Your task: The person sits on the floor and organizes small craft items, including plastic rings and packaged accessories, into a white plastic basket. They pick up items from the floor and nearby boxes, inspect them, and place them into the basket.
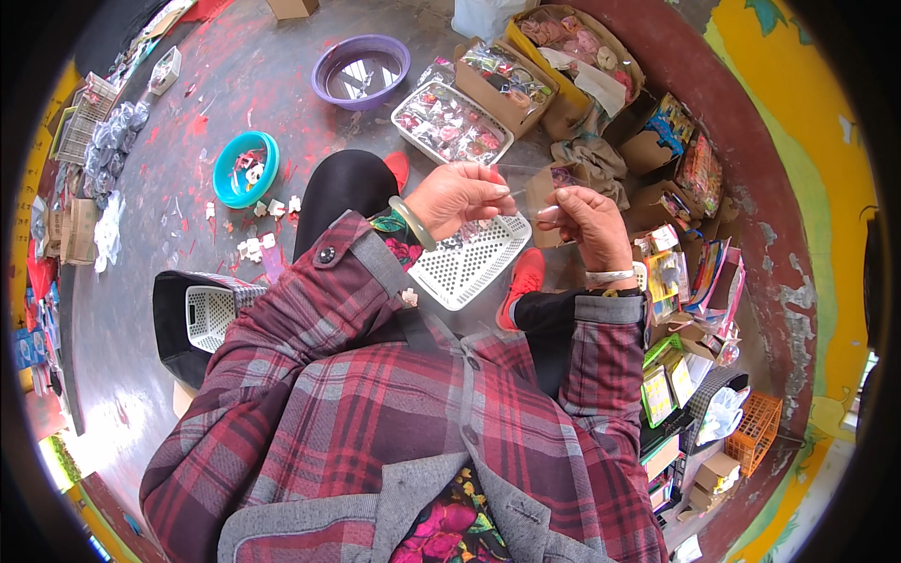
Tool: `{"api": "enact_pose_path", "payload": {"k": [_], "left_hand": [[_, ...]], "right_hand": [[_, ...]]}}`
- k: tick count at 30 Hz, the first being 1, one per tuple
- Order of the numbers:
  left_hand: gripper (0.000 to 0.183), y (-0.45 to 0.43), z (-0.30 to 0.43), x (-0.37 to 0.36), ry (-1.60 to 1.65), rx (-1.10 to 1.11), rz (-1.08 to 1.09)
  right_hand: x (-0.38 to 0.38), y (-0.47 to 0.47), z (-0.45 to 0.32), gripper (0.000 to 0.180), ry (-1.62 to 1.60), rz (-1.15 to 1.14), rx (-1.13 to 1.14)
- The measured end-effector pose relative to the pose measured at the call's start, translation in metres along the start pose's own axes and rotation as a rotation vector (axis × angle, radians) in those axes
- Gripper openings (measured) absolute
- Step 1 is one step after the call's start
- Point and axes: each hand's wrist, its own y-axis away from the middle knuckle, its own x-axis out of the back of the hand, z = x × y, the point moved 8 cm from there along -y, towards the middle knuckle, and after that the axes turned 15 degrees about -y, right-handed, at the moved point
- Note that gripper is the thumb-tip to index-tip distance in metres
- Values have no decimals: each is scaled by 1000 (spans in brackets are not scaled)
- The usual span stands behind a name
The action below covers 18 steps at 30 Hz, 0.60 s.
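Note:
My left hand [464, 199] and my right hand [593, 219] are raised over my lap, a short way apart. Between them a small clear plastic bag [524, 184] is stretched, its edges pinched in the fingertips of both. It is so transparent that its contents cannot be told. A small red spot shows by my left fingertips, too small to name. Below the hands, a white perforated plastic basket [470, 264] rests between my legs, with some small items at its far end partly hidden by my left hand. Behind the bag stands a small open cardboard box [550, 184].
Ahead, a white basket [402, 128] holds wrapped pink and red pieces, beside a cardboard box [517, 116] of packaged goods. A purple basin [318, 83] and a teal bowl [224, 190] stand on the floor. Boxes and an orange crate [753, 429] line the right wall.

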Motion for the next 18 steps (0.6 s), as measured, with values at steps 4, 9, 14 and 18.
{"api": "enact_pose_path", "payload": {"k": [4, 9, 14, 18], "left_hand": [[10, -2, -3, 1, -19, 5, -3], [11, -3, -5, 0, -62, 10, -15], [16, -1, -12, -5, -125, 106, -13], [14, -1, -12, -9, -180, 99, -69]], "right_hand": [[-2, -1, 2, 22, 33, -16, -8], [-2, 0, 2, 22, 55, -11, -9], [-6, -1, 4, 21, 78, -22, -19], [-12, 0, 4, 21, 108, -57, -25]]}}
